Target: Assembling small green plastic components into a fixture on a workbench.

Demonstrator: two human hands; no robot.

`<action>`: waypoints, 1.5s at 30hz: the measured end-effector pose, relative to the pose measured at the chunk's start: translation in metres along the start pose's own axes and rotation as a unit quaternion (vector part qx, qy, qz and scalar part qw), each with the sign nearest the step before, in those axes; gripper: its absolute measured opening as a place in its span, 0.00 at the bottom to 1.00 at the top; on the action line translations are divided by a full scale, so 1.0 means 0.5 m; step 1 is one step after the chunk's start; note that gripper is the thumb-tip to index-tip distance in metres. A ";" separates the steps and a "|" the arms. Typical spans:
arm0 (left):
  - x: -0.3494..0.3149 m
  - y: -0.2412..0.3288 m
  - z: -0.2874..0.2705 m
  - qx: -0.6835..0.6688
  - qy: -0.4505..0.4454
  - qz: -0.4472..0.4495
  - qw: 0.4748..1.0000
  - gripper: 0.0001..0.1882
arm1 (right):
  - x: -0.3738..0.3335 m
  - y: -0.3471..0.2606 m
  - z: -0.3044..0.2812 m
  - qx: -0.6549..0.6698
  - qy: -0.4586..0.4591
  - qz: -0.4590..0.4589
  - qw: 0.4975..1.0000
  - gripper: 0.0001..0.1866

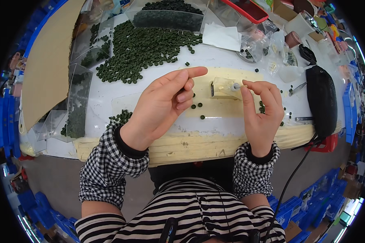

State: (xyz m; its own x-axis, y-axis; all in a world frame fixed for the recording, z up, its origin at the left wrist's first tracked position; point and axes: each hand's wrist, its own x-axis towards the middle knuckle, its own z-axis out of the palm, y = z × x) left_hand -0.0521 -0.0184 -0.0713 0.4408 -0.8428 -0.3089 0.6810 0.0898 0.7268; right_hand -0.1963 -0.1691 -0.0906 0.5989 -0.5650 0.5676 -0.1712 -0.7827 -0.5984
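Observation:
My left hand hovers above the table, index finger stretched to the right and thumb laid along it. Its other fingers are curled in, and whatever they may hold is hidden. My right hand pinches thumb and index finger at a small grey piece on top of a cream-coloured block. The block rests on a pale yellow mat, with a dark slot in its left end. Several small dark green round pieces lie on and around the mat.
A large heap of dark green round pieces spreads at the back left, beside clear trays and brown cardboard. A white tissue and a red tray lie behind. At right are tweezers and a black wrapped bundle.

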 end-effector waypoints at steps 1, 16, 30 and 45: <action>0.000 -0.002 0.000 0.005 -0.006 0.004 1.000 0.20 | 0.000 -0.001 0.000 0.003 0.000 0.001 1.000 0.08; -0.007 -0.024 -0.011 -0.037 -0.107 -0.028 0.993 0.11 | -0.012 -0.058 -0.021 0.299 0.071 -0.003 0.952 0.07; -0.010 -0.027 0.000 0.018 -0.115 -0.036 0.993 0.14 | -0.011 -0.056 0.025 0.420 -0.009 0.027 0.907 0.06; -0.009 -0.030 0.001 0.068 -0.103 -0.040 0.992 0.15 | -0.013 -0.051 0.026 0.405 -0.024 0.031 0.913 0.05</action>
State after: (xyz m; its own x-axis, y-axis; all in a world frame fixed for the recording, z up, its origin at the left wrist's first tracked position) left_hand -0.0645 -0.0162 -0.0804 0.2503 -0.9357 -0.2484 0.6179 -0.0431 0.7851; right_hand -0.1854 -0.1422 -0.0866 0.6450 -0.5743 0.5041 0.4173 -0.2880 -0.8619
